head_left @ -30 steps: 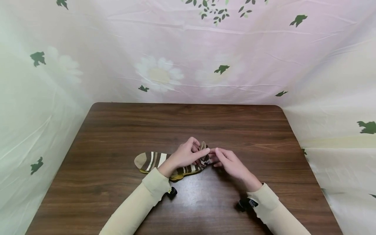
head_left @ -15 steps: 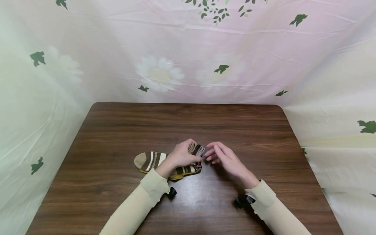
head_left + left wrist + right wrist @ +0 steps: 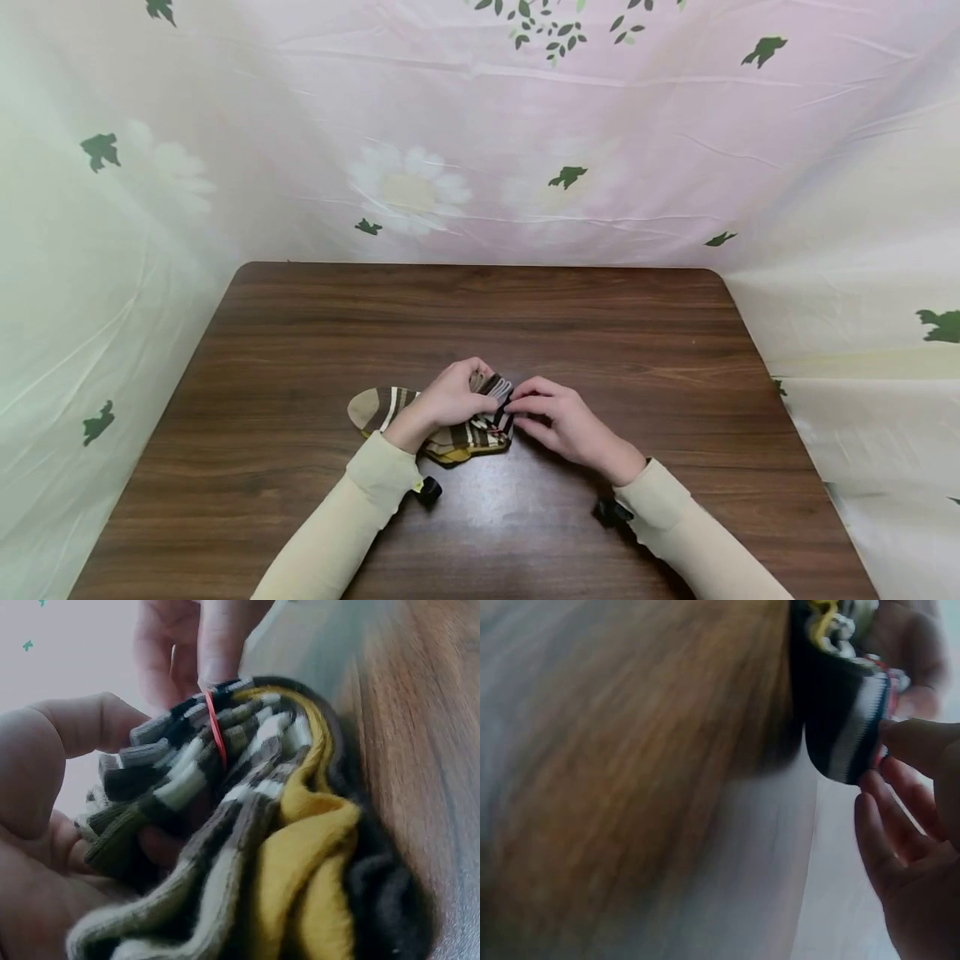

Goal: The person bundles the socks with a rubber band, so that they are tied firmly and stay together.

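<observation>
A brown, white and yellow striped sock pair (image 3: 390, 410) lies on the dark wooden table (image 3: 480, 333), toe end to the left. My left hand (image 3: 450, 400) grips the folded cuff end (image 3: 217, 787), thumb and fingers curled round it. My right hand (image 3: 551, 417) pinches the same cuff from the right with its fingertips (image 3: 889, 750). A thin red band (image 3: 216, 727) crosses the cuff in the left wrist view. The cuff (image 3: 847, 727) looks dark with a white stripe in the right wrist view.
Pale floral fabric (image 3: 480, 125) hangs round the back and both sides of the table. Small black wrist cameras (image 3: 429, 490) (image 3: 607, 512) sit under each cream sleeve. Bare wood lies all round the sock.
My right hand let go of the cuff and opened, then came back and now pinches it again. My left hand kept its hold and bunched the cuff further left over the sock.
</observation>
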A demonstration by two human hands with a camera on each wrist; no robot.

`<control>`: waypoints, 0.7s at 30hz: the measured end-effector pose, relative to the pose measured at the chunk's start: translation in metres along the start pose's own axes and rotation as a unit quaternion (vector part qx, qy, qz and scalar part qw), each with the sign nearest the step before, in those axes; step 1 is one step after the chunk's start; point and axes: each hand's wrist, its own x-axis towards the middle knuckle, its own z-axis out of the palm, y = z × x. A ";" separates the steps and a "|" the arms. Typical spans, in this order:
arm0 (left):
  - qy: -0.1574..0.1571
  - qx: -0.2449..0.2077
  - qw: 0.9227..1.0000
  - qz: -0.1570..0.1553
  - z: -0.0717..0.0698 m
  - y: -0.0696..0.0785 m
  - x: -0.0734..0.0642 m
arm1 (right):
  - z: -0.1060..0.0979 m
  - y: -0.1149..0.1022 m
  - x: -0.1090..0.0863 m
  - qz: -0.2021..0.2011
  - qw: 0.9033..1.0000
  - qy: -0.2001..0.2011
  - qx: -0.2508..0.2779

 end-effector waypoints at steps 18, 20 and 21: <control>-0.036 -0.060 0.997 0.040 0.002 -0.005 0.000 | 0.000 -0.001 0.009 -0.076 0.992 -0.055 -0.090; -0.039 -0.067 0.996 0.043 0.000 -0.005 0.000 | 0.000 -0.001 0.009 -0.093 0.990 -0.055 -0.093; -0.040 -0.073 0.996 0.045 -0.001 -0.006 0.000 | -0.001 -0.001 0.009 -0.104 0.989 -0.054 -0.090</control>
